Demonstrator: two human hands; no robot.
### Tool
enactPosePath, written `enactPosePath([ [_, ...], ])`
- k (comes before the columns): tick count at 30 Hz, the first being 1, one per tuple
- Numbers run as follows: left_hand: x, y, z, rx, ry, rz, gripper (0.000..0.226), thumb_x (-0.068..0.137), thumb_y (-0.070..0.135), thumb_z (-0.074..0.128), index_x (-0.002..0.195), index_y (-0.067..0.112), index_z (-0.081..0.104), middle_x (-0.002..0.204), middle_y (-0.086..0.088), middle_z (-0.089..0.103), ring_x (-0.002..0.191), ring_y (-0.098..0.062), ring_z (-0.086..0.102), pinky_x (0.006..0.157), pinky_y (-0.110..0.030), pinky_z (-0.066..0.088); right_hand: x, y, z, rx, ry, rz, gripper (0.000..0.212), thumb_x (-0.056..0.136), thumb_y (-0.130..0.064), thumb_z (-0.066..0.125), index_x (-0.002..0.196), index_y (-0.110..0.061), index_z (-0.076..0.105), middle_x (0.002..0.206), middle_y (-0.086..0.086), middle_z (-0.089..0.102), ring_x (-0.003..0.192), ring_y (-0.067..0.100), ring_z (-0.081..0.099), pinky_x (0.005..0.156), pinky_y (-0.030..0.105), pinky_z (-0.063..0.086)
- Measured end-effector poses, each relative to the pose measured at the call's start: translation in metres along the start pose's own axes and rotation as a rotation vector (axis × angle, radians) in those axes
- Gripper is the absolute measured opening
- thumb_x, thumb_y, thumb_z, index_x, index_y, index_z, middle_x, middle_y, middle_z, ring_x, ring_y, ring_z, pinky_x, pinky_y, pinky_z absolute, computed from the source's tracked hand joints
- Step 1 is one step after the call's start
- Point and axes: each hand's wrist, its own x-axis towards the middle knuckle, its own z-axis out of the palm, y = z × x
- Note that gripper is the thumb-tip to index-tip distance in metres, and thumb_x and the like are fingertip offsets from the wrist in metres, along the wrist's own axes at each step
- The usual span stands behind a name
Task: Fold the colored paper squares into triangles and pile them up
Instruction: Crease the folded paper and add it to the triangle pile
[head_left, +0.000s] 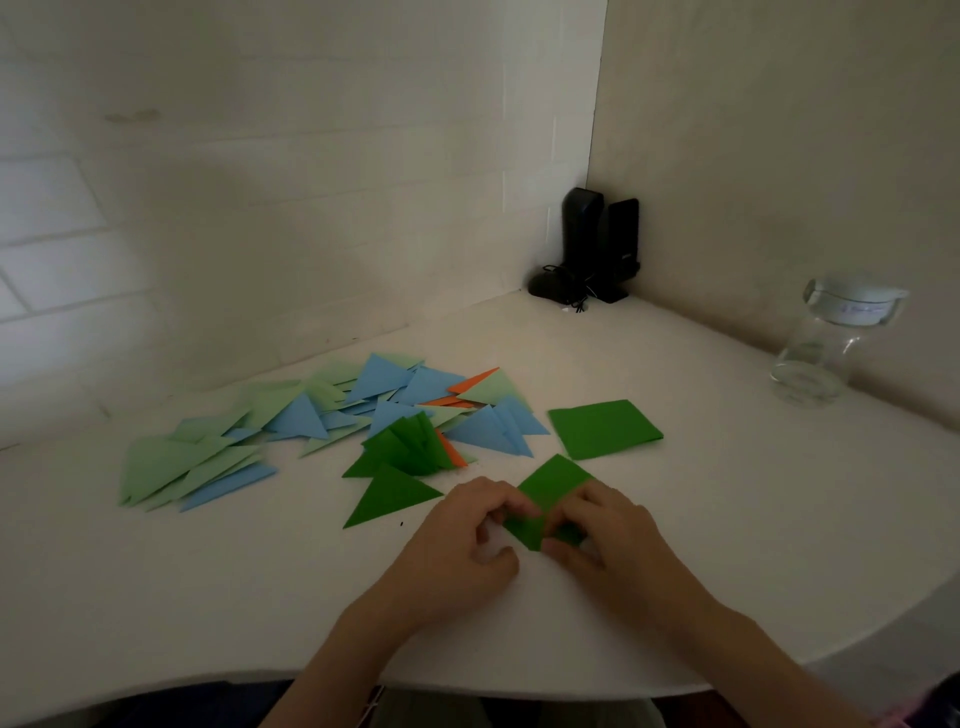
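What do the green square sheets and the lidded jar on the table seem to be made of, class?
Green square sheets: thin matte paper, likely, lying flat with crisp edges like the folded triangles beside them.
Jar: clear glass, probably, since the wall shows through it; its white lid looks like plastic.

the hands (540, 530) hide the green paper's (553, 483) near edge and fold.
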Motion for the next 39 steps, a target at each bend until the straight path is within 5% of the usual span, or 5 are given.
enactPosePath([
  [3,-0.006,0.001,0.005,0.096,0.043,0.077,0.038,0.069,0.018,0.054,0.103,0.034,0.057,0.104,0.015,0.052,0.1,-0.003,0.044,0.083,-0.012,0.035,0.006,0.0,-0.003,-0.024,-0.081,-0.04,0.057,0.074,-0.062,0.024,0.094,-0.024,0.061,0.094,-0.015,0.042,0.087,0.003,0.039,0.073,0.027,0.032],
  [9,-0.003,-0.006,0.014,0.295,0.158,0.174,0.023,0.079,0.026,0.05,0.098,0.027,0.062,0.099,0.011,0.059,0.093,-0.008,0.051,0.081,-0.027,0.044,0.004,0.004,-0.026,0.202,-0.063,-0.112,0.043,0.085,-0.047,0.038,0.089,-0.011,0.06,0.086,0.0,0.057,0.079,0.006,0.049,0.072,0.012,0.037],
  [13,0.001,-0.005,0.022,0.295,0.171,0.193,0.02,0.089,0.028,0.047,0.093,0.022,0.066,0.094,0.006,0.061,0.087,-0.008,0.049,0.077,-0.019,0.039,0.001,0.014,-0.022,0.039,-0.039,-0.137,0.037,0.082,-0.048,0.041,0.087,-0.018,0.064,0.09,-0.007,0.058,0.083,0.008,0.053,0.076,0.02,0.043],
  [19,0.004,-0.008,0.026,0.24,0.178,0.167,0.02,0.088,0.033,0.051,0.092,0.021,0.067,0.093,0.008,0.059,0.088,-0.001,0.046,0.077,-0.007,0.033,-0.015,0.017,-0.023,0.111,0.068,-0.126,0.03,0.084,-0.048,0.051,0.083,-0.022,0.066,0.093,-0.014,0.059,0.084,-0.002,0.056,0.073,0.005,0.039],
  [39,0.016,-0.01,0.026,0.302,0.29,-0.076,0.027,0.079,0.045,0.069,0.078,0.019,0.062,0.089,0.006,0.044,0.093,-0.01,0.037,0.08,-0.015,0.026,-0.009,0.01,-0.002,-0.012,0.254,0.117,0.025,0.069,-0.033,0.079,0.059,-0.027,0.057,0.09,-0.01,0.053,0.086,0.006,0.049,0.073,0.009,0.033],
])
